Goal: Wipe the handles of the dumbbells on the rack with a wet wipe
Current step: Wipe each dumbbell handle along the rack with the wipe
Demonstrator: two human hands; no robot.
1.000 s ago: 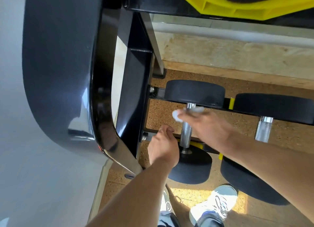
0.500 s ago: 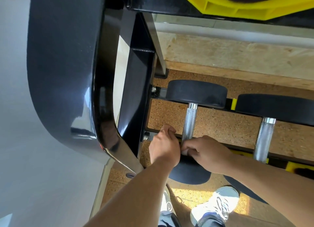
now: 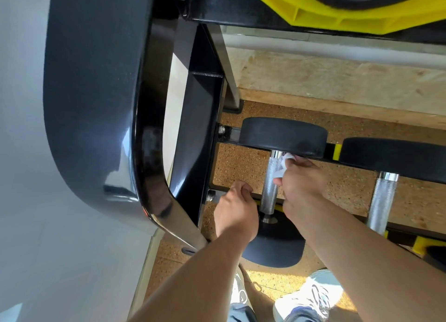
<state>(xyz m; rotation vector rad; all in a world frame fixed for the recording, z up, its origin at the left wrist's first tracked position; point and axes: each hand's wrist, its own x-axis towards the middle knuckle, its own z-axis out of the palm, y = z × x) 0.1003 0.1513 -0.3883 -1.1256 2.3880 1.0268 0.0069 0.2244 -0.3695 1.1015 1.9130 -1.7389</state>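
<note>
- Knurled chrome handle of the leftmost black-headed dumbbell [image 3: 270, 181], lying across the rails of the black steel rack [image 3: 200, 138] on its low tier, just above the speckled cork-coloured floor [image 3: 239, 167].
- Right hand [image 3: 301, 184] curled round a crumpled white wet wipe [image 3: 283, 165], pressed to the handle's far end just under the rubber head.
- Left hand [image 3: 235, 208] closed round the near rail beside the handle, apparently as a brace.
- Likely soft, limp and damp, bunched easily in the fingers; prone to snagging on the rough knurling.
- Probably heavy and rigid, best left seated on the rails, wrapped at mid-handle and rubbed lengthwise.
- Second knurled chrome handle [image 3: 382, 201] alongside to the right, untouched.
</note>
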